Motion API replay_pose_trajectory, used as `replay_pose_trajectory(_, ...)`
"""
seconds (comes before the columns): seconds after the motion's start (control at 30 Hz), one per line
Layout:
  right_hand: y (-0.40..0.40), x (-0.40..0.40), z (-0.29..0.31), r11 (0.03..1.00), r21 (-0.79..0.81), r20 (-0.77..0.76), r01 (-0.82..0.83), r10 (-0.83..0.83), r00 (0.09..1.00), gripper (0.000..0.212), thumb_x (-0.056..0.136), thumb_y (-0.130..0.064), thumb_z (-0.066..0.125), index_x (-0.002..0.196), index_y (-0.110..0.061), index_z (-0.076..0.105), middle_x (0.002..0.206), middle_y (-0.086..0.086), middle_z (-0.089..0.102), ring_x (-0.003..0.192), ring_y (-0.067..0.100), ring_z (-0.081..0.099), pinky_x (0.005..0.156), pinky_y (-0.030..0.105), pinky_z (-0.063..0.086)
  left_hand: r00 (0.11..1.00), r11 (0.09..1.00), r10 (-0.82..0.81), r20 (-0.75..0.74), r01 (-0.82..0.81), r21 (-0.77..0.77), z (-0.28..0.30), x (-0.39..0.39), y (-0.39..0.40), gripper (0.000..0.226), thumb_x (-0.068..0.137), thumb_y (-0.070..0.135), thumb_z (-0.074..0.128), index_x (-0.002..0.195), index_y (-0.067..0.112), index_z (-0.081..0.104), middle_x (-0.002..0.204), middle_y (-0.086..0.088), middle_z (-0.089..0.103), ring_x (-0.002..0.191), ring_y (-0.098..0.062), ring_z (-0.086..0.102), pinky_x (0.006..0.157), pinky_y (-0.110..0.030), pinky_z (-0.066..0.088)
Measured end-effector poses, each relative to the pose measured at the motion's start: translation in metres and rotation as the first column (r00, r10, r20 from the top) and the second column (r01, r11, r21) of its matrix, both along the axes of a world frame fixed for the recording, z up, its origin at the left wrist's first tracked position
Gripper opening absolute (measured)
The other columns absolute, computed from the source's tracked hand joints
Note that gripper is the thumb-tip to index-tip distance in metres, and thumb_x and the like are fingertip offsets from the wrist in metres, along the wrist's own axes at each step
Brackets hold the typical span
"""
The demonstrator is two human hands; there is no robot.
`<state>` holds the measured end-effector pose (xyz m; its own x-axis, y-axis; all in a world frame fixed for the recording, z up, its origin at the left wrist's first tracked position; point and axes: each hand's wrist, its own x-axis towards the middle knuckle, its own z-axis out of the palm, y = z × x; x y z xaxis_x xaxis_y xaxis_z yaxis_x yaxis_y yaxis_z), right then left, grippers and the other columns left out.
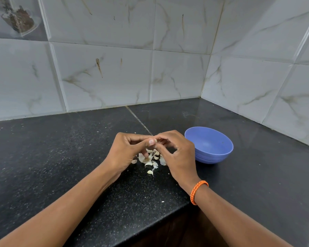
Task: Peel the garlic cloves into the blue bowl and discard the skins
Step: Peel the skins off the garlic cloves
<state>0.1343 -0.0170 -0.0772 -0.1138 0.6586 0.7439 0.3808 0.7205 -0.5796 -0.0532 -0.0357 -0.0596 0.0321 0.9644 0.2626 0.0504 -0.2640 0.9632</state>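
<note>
A garlic clove (155, 141) is pinched between the fingertips of both hands, which are brought together above the desk (61, 157). The left hand (127, 152) is curled round it with the thumb pressed against the clove, and the right hand (177, 154) is curled in from the other side; this is judged to be a hold for steadying the clove with one hand while the skin is picked off with the other. How much skin remains on it cannot be told.

Directly beneath the hands a loose heap of garlic skins and cloves (150, 160) is spread, so that peelings fall onto one spot, easy to gather for discarding. Just to the right of the right hand the blue bowl (210, 145) is set upright, near enough for a peeled clove to be dropped in with a short reach; nothing is seen inside it, so the task is judged barely started.

An orange bracelet (198, 191) is worn on the right wrist. The desk is of black speckled stone with a seam running away beyond the hands, and it is enclosed behind and to the right by marbled tiled walls (168, 59) meeting in a corner.
</note>
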Motion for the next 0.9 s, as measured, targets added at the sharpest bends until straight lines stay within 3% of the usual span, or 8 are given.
replay_pose_trajectory(0.2,-0.0023,-0.0034,0.0010,1.000,0.002,-0.003,-0.012,0.012,1.000,0.019,0.089,-0.005,0.085,0.102,-0.015,0.075,0.098,-0.007,0.072,0.089,0.015,0.072,0.074,0.033,0.062,0.999,1.000,0.015,0.043,-0.014,-0.021,0.0000,0.0002,-0.0009,0.017,0.090,0.022,0.084,0.102,0.010,0.087,0.091,-0.014,0.083,0.070,-0.016,0.071,0.051,-0.017,0.043)
replay_pose_trajectory(0.3,-0.0014,-0.0027,0.0017,1.000,0.004,0.021,-0.027,0.027,0.999,0.020,0.087,-0.002,0.085,0.095,-0.014,0.070,0.097,-0.008,0.066,0.088,0.016,0.069,0.072,0.034,0.060,0.999,1.000,-0.012,0.040,0.013,-0.012,0.0009,0.0014,-0.0025,0.017,0.091,0.019,0.084,0.105,0.010,0.087,0.089,-0.018,0.082,0.069,-0.014,0.071,0.049,-0.020,0.037)
replay_pose_trajectory(0.4,-0.0022,-0.0031,0.0020,0.998,0.060,0.048,-0.018,0.015,0.999,0.021,0.086,0.002,0.081,0.090,-0.012,0.066,0.096,-0.005,0.062,0.085,0.017,0.065,0.069,0.036,0.058,0.998,0.999,-0.048,0.051,0.048,0.001,0.0029,0.0014,-0.0031,0.017,0.092,0.016,0.083,0.107,0.009,0.086,0.088,-0.020,0.081,0.068,-0.013,0.069,0.050,-0.020,0.040)
replay_pose_trajectory(0.53,-0.0044,-0.0045,0.0024,0.999,0.036,0.023,-0.035,0.035,0.999,0.021,0.090,-0.001,0.080,0.095,-0.014,0.064,0.093,-0.006,0.063,0.081,0.019,0.067,0.066,0.040,0.058,0.994,0.996,-0.089,0.063,0.089,-0.003,0.0042,0.0010,-0.0041,0.017,0.092,0.014,0.082,0.109,0.009,0.086,0.096,-0.019,0.082,0.080,-0.024,0.074,0.053,-0.022,0.048)
replay_pose_trajectory(0.77,-0.0091,-0.0052,0.0044,0.999,0.027,0.046,-0.034,0.032,0.998,0.030,0.090,-0.001,0.080,0.109,-0.017,0.063,0.097,-0.007,0.063,0.089,0.017,0.062,0.076,0.024,0.054,0.993,0.995,-0.100,0.055,0.101,-0.008,0.0027,0.0009,-0.0030,0.016,0.091,0.015,0.083,0.106,0.010,0.086,0.095,-0.019,0.082,0.082,-0.027,0.076,0.058,-0.026,0.054)
replay_pose_trajectory(0.9,-0.0098,-0.0050,0.0043,0.999,0.019,0.045,-0.032,0.031,0.999,0.032,0.089,0.001,0.081,0.111,-0.016,0.064,0.098,-0.007,0.065,0.093,0.015,0.065,0.080,0.025,0.057,0.992,0.995,-0.095,0.080,0.096,-0.012,0.0020,0.0019,-0.0035,0.015,0.092,0.014,0.082,0.105,0.009,0.086,0.095,-0.023,0.081,0.082,-0.030,0.074,0.059,-0.026,0.057)
